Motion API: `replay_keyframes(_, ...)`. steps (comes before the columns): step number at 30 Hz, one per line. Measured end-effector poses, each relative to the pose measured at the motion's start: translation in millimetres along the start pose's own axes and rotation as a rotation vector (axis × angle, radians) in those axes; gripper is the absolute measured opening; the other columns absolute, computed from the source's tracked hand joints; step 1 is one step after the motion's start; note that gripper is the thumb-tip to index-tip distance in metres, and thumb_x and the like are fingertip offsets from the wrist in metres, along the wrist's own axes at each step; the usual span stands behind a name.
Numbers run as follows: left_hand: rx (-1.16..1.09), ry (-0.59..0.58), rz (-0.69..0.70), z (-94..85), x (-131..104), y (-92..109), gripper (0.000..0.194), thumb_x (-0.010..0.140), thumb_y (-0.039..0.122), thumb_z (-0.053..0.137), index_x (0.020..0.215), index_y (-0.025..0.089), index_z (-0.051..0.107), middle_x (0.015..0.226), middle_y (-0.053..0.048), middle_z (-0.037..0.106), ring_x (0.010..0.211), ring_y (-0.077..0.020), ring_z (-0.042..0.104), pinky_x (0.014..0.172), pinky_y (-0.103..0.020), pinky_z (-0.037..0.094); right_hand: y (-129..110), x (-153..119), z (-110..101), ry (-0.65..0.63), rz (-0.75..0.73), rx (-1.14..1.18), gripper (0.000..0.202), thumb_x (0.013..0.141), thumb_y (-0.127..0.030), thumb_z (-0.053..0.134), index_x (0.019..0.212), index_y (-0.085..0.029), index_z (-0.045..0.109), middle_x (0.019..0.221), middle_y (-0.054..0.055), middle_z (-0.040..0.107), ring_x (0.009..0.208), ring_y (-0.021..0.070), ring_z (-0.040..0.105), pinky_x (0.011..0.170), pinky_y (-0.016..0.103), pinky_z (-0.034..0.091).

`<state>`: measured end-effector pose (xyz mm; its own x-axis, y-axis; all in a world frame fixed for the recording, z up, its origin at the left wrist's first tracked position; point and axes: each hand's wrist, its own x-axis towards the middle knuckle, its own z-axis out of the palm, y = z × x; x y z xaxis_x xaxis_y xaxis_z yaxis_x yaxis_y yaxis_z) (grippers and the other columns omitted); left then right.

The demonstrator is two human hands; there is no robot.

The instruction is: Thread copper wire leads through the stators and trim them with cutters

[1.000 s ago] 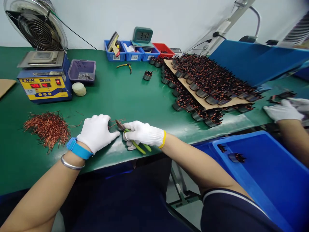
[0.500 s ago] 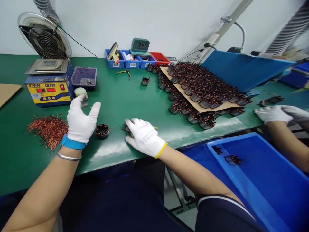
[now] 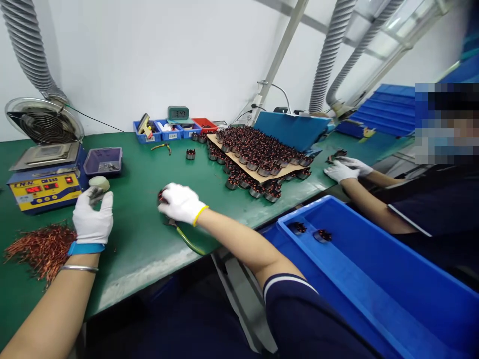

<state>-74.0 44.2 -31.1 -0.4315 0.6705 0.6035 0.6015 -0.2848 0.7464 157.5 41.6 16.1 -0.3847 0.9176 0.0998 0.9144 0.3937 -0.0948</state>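
My left hand, in a white glove, is raised beside the pile of copper wire pieces, its thumb and fingers apart. Just beyond its fingertips stands a small round pale container. My right hand, also gloved, is closed round a black and copper wound ring over the green table; most of the ring is hidden by the fingers. Pliers with green handles lie on the table just below my right hand.
A blue and yellow soldering pot and purple tray stand at the left. Many wound rings are stacked on cardboard at centre right. A blue bin holds two rings. Another person's gloved hands work at the right.
The view has turned to the right and up. My right hand has let go of the pliers and taken hold of the ring. My left hand still has its fingers apart.
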Motion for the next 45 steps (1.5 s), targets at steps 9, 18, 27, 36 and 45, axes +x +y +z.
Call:
replay_keyframes(9, 0.066, -0.215, -0.076, 8.3, -8.5, -0.8, 0.06, 0.074, 0.05, 0.064, 0.121, 0.013, 0.057, 0.11, -0.015, 0.068, 0.095, -0.0268, 0.068, 0.093, -0.045, 0.052, 158.2, 64.7, -24.6, -0.05, 0.573, -0.133, 0.044, 0.091, -0.04, 0.045, 0.118, -0.008, 0.061, 0.118, 0.02, 0.06, 0.106, 0.0253, 0.061, 0.086, 0.031, 0.046)
replay_keyframes(18, 0.039, -0.294, -0.142, 4.2, -13.5, 16.5, 0.064, 0.074, 0.05, 0.064, 0.127, 0.016, 0.053, 0.115, -0.014, 0.067, 0.098, -0.0273, 0.067, 0.095, -0.046, 0.051, 163.2, 28.0, -0.3, -0.062, 0.486, -0.207, 0.06, 0.091, -0.058, 0.037, 0.114, -0.008, 0.059, 0.115, 0.023, 0.062, 0.111, 0.0314, 0.057, 0.095, 0.042, 0.038)
replay_keyframes(27, 0.051, -0.427, -0.17, 2.0, -15.7, 29.9, 0.064, 0.072, 0.05, 0.063, 0.126, 0.017, 0.053, 0.114, -0.013, 0.067, 0.1, -0.0286, 0.066, 0.099, -0.049, 0.048, 74.4, 2.8, 23.2, -0.013, 0.113, -0.073, 0.076, 0.087, -0.071, 0.029, 0.132, -0.012, 0.047, 0.132, 0.019, 0.052, 0.117, 0.0261, 0.051, 0.097, 0.036, 0.037)
replay_keyframes(36, -0.077, -0.402, -0.18, 7.4, -17.8, 17.5, 0.064, 0.073, 0.051, 0.063, 0.125, 0.015, 0.052, 0.113, -0.014, 0.066, 0.1, -0.0241, 0.066, 0.095, -0.042, 0.051, 98.7, -26.8, 23.2, 0.1, 0.366, 0.045, 0.073, 0.091, -0.054, 0.04, 0.134, 0.004, 0.041, 0.134, 0.031, 0.045, 0.127, 0.0377, 0.041, 0.105, 0.05, 0.028)
replay_keyframes(45, 0.087, -0.37, -0.128, 7.4, -15.8, 8.0, 0.068, 0.076, 0.054, 0.058, 0.128, 0.01, 0.05, 0.117, -0.018, 0.063, 0.102, -0.0258, 0.065, 0.095, -0.044, 0.05, 33.0, -93.5, 4.8, 0.118, 0.079, 0.293, 0.073, 0.088, -0.059, 0.044, 0.147, -0.02, 0.028, 0.141, 0.012, 0.046, 0.126, 0.024, 0.047, 0.102, 0.037, 0.039)
